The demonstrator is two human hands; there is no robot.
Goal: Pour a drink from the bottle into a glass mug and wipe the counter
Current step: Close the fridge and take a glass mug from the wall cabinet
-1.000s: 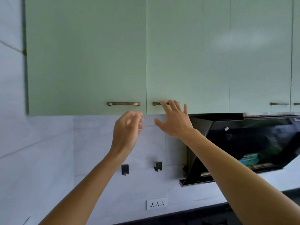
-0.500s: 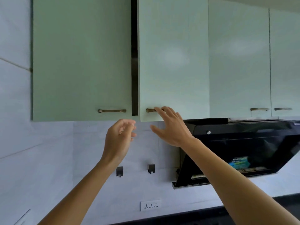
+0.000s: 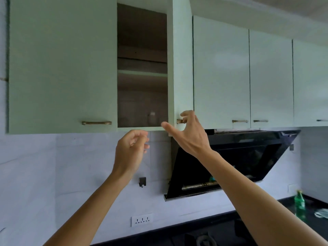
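Right hand (image 3: 190, 137) at the cabinet door (image 3: 182, 68), which stands wide open: my fingers curl round its handle (image 3: 180, 121), with the thumb stretched out below. My left hand (image 3: 130, 153) hangs just under the cabinet's lower edge, fingers loosely curled, holding nothing. The green bottle (image 3: 300, 204) stands upright on the black counter (image 3: 317, 228) at far right, well apart from both hands; a dim glass vessel (image 3: 152, 118) sits on the cabinet's lower shelf.
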